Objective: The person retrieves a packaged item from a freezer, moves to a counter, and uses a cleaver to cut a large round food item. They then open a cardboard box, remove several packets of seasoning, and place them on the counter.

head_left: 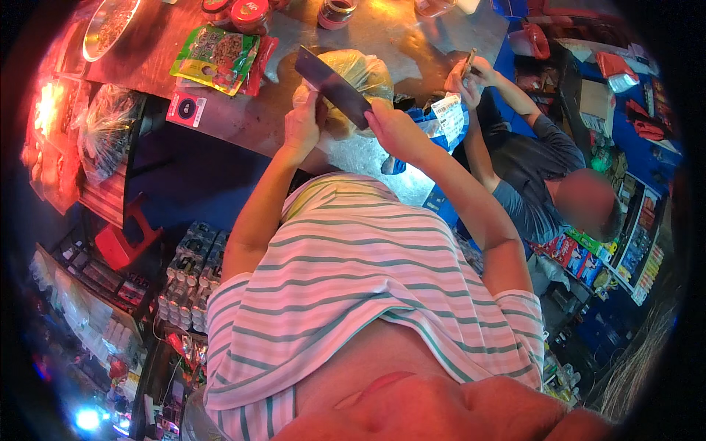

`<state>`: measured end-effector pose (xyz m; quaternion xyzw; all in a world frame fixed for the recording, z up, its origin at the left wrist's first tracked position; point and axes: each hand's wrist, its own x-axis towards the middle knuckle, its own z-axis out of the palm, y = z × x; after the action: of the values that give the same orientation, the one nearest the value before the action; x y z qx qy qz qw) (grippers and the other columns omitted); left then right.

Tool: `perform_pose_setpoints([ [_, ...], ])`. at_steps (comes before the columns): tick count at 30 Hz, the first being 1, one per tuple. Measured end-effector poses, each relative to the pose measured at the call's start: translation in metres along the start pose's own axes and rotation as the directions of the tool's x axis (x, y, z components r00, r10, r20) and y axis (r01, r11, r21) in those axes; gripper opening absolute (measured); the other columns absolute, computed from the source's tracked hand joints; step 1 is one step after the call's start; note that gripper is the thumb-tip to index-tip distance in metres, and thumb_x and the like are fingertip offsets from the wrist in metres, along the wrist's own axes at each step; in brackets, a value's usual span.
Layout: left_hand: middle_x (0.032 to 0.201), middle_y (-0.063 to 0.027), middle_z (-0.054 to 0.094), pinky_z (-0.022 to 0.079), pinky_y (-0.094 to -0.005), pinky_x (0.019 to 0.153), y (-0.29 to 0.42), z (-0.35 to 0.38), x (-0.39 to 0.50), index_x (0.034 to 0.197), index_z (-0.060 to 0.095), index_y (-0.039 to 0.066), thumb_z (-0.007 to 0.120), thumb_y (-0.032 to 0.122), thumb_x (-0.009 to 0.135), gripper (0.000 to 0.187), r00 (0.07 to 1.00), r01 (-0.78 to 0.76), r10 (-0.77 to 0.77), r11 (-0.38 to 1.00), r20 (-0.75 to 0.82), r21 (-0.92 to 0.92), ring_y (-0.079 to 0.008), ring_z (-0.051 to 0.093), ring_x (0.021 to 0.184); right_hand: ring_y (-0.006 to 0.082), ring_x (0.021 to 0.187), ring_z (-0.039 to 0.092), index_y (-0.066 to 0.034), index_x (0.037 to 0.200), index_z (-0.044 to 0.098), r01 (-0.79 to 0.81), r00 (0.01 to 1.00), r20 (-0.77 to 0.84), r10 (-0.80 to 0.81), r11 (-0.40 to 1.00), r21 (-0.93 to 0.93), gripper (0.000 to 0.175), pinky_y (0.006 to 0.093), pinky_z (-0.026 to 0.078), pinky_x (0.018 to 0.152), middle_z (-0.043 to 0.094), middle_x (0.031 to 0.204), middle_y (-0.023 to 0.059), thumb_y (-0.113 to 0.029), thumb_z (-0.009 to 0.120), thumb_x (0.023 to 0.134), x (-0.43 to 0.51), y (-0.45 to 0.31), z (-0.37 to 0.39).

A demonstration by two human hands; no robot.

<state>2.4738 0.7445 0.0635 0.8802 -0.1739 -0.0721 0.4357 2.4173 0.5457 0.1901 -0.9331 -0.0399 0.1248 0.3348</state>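
A dark, flat rectangular object, possibly a phone, slants between my two hands. My right hand grips its lower right end. My left hand is raised at its left side, with fingers bent near a clear plastic bag of yellowish round items; whether it holds the bag or the dark object cannot be told. The bag lies on the metal-topped table, partly behind the dark object. Right of my right hand is a blue package with a white printed label.
Green and yellow snack packets, red-lidded jars and a metal bowl stand along the table's left and far side. Another person at the right holds a phone-like object. A red plastic stool and stacked bottle packs are at lower left.
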Motion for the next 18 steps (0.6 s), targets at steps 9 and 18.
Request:
perform_pose_setpoints([
  [9,0.079,-0.0196,0.063,0.049,-0.0483,0.06,-0.003,0.003,-0.003,0.105,0.054,0.012,0.056,0.015,0.089,0.017,0.999,-0.01,0.007,0.998,-0.051,-0.066,-0.0422,0.063,0.072,0.0441,0.063,0.06,-0.0017,0.095,0.044,-0.034,0.986,0.16,0.055,0.99,-0.137,0.021,0.0519,0.045,0.053,0.06,0.066,0.0243,-0.022,0.049,0.097,-0.003,-0.002,-0.006],
  [18,0.076,-0.0122,0.06,0.05,-0.0352,0.062,0.001,-0.003,-0.025,0.112,0.052,0.005,0.048,0.013,0.096,0.018,0.964,0.109,-0.225,0.82,-0.142,-0.562,-0.0206,0.062,0.065,0.0389,0.064,0.063,-0.0062,0.095,0.046,-0.064,0.982,0.148,0.121,0.939,-0.339,0.016,0.0463,0.048,0.052,0.063,0.073,0.0187,-0.022,0.049,0.098,-0.036,0.02,-0.04],
])
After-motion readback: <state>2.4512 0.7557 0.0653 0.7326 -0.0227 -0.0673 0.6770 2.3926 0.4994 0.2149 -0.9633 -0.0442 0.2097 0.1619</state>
